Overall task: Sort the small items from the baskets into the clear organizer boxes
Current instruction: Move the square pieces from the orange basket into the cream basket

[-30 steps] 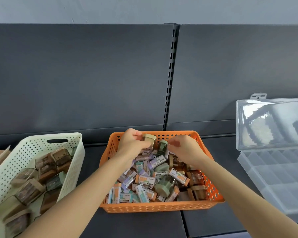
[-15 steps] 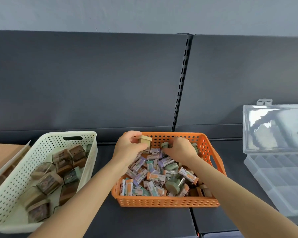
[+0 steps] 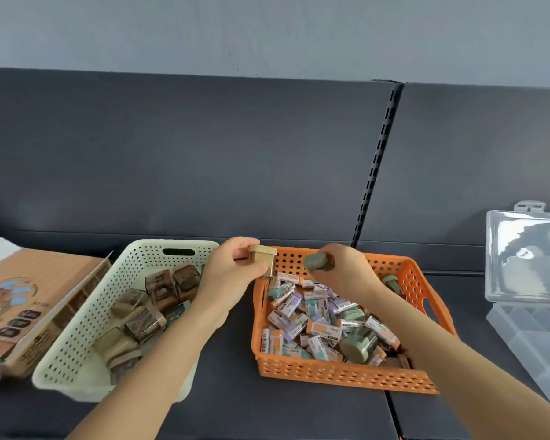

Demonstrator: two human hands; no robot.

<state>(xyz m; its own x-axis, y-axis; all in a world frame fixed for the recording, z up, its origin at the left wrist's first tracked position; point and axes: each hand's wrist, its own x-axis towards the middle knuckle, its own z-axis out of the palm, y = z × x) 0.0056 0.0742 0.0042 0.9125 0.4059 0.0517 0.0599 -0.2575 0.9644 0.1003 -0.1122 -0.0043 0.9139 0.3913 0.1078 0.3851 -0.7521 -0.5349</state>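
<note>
An orange basket [image 3: 340, 374] in the middle holds several small wrapped erasers and green round items. My left hand [image 3: 227, 274] grips a tan square block [image 3: 263, 260] above the basket's far left corner. My right hand [image 3: 346, 269] holds a green round item [image 3: 317, 261] over the basket's far side. A cream perforated basket [image 3: 86, 328] to the left holds several brown square blocks. A clear organizer box [image 3: 527, 325] lies open at the right edge, its lid [image 3: 526, 255] standing up.
A brown printed cardboard box [image 3: 19, 303] lies at the far left beside the cream basket. Everything rests on a dark shelf [image 3: 232, 404] with a dark back panel and a slotted upright [image 3: 377, 160].
Both hands have lifted out of the orange basket, each with its item, and the left hand has shifted left toward the cream basket. The view has swung left, revealing the cardboard box.
</note>
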